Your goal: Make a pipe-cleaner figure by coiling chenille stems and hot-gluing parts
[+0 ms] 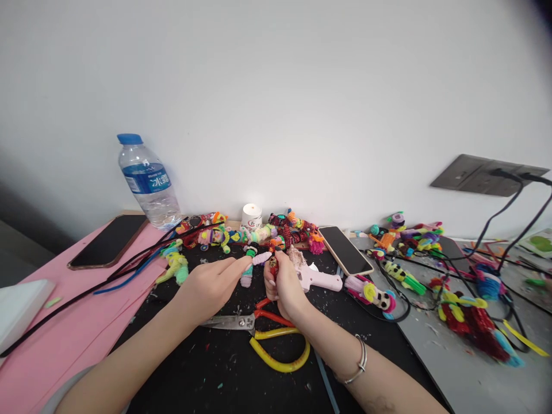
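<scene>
Fingers pinched, my left hand [211, 287] holds a small lavender coil of pipe cleaner [261, 259] by its left end. My right hand [288, 284] is closed around what looks like a red lighter [273, 265], its metal top close to the coil's right end and the thumb near that top. Below both hands lie scissors [276, 351] with red and yellow handles, blades pointing left. A pale pink glue gun [321, 279] rests just right of my right hand. Behind the hands stands a green and teal pipe-cleaner piece [246, 279], partly hidden by my left fingers.
Colourful pipe-cleaner figures [215, 236] line the wall, with more on the right [470, 316]. A water bottle [149, 184] leans at back left near a dark phone [107, 241]. Another phone [345, 250], a paper cup [252, 217] and black cables [511, 230] are around.
</scene>
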Demonstrator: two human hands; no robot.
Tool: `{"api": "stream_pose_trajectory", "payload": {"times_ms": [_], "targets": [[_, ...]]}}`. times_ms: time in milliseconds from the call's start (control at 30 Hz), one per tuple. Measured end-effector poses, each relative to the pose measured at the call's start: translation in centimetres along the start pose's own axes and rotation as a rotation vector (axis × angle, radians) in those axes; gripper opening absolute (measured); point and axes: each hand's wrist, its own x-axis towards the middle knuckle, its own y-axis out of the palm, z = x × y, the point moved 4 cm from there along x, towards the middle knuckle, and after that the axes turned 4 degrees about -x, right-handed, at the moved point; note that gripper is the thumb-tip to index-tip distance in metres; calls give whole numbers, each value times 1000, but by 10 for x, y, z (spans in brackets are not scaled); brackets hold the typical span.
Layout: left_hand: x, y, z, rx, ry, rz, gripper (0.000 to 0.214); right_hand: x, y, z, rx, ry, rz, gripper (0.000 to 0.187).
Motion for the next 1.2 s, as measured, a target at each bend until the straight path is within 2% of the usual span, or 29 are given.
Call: {"api": "stream_pose_trajectory", "payload": {"times_ms": [433, 1200], "targets": [[3, -2, -2, 4, 7, -31, 21, 0, 0, -1, -13, -40, 10, 50], [-3, 4, -7, -69, -9, -71, 19, -2, 2, 3, -92, -58, -26, 48]]}}
